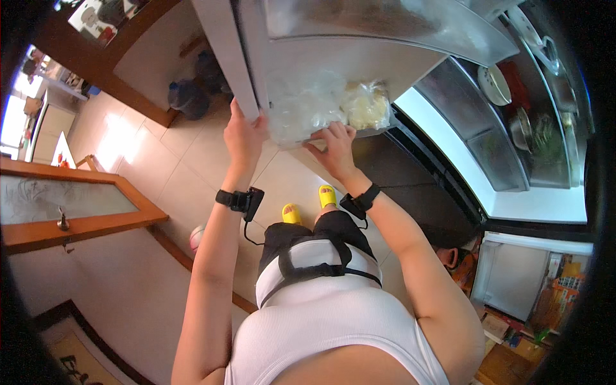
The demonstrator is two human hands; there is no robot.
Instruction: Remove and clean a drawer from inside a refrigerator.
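Note:
An opened refrigerator door (221, 43) hangs in front of me, its inner side turned to the right. My left hand (243, 137) grips the door's lower edge, fingers on the outer face and thumb by the gasket side. On the inner side, a clear door bin (288, 143) holds crumpled clear plastic bags (308, 103). One plastic bag with pale yellow contents (366, 108) lies at the bin's right; what is in it I cannot tell. My right hand (335, 144) pinches the bin's front rim, fingertips over the edge near that bag.
The lit refrigerator compartment (510, 199) stands open at right, with clear drawers (474, 120), a white bowl (494, 85) and a metal bowl (522, 130). Large blue water bottles (187, 100) stand on the tiled floor beyond the door. A wood-framed door (72, 207) is at left.

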